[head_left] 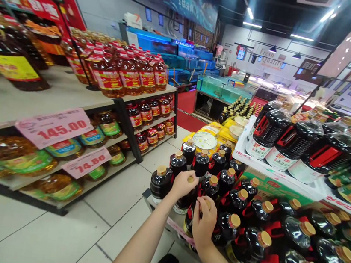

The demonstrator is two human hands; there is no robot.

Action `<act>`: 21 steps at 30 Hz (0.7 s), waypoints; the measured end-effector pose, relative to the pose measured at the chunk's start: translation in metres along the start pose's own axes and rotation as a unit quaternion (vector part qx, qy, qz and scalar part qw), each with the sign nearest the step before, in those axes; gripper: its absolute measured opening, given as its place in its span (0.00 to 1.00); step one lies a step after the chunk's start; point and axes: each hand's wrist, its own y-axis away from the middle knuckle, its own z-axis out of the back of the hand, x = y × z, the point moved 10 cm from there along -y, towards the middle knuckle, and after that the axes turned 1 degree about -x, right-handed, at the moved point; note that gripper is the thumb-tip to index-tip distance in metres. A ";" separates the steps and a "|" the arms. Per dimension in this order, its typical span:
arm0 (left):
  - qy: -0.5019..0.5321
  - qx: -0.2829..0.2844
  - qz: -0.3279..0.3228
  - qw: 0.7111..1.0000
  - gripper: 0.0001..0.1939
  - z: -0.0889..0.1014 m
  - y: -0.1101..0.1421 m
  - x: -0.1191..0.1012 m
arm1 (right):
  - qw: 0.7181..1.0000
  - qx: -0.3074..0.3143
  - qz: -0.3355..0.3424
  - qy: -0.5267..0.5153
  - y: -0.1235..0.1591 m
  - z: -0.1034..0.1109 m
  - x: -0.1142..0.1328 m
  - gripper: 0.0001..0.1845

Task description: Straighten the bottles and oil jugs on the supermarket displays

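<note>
My left hand (183,185) is closed around the neck of a dark soy sauce bottle (181,204), whose tan cap shows above the fingers. My right hand (205,221) closes round the top of another dark soy sauce bottle (188,220) nearer to me; the fingers cover most of its cap and neck. Both bottles look upright at the left corner of a low display. Beside my left hand stands a similar capped bottle (160,183), and one more (227,227) is just right of my right hand. Whether the gripped bottles touch the shelf is hard to see.
Rows of large dark bottles (297,240) fill the right side, below a white-edged upper tier (286,174). Left across the tiled floor (115,197) is a shelf of oil bottles (131,74) with pink price signs (53,127). Fish tanks (224,89) stand behind.
</note>
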 end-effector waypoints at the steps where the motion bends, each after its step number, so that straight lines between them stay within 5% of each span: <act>1: 0.001 0.004 0.005 1.000 0.16 -0.002 -0.003 0.001 | 1.000 0.003 0.000 -0.006 0.000 0.000 -0.001 0.10; 7: 0.020 -0.011 -0.031 0.999 0.14 0.006 0.002 -0.009 | 1.000 0.005 -0.003 -0.009 -0.001 -0.002 -0.004 0.09; 10: 0.020 -0.082 -0.137 0.987 0.12 0.045 0.027 -0.039 | 1.000 0.023 -0.014 0.005 -0.005 -0.003 -0.002 0.09; 13: 0.036 -0.156 -0.207 0.965 0.10 0.105 0.057 -0.049 | 0.998 0.052 -0.034 0.027 -0.015 -0.004 0.004 0.12; 15: 0.055 -0.187 -0.206 0.959 0.08 0.147 0.065 -0.029 | 0.997 0.047 -0.051 0.040 -0.027 -0.002 0.013 0.16; 18: 0.049 -0.217 -0.128 0.966 0.08 0.198 0.054 0.041 | 0.996 -0.003 -0.067 0.055 -0.049 0.002 0.036 0.20; 21: 0.013 -0.136 -0.031 0.990 0.15 0.212 0.027 0.130 | 0.993 -0.049 -0.089 0.053 -0.067 -0.008 0.064 0.20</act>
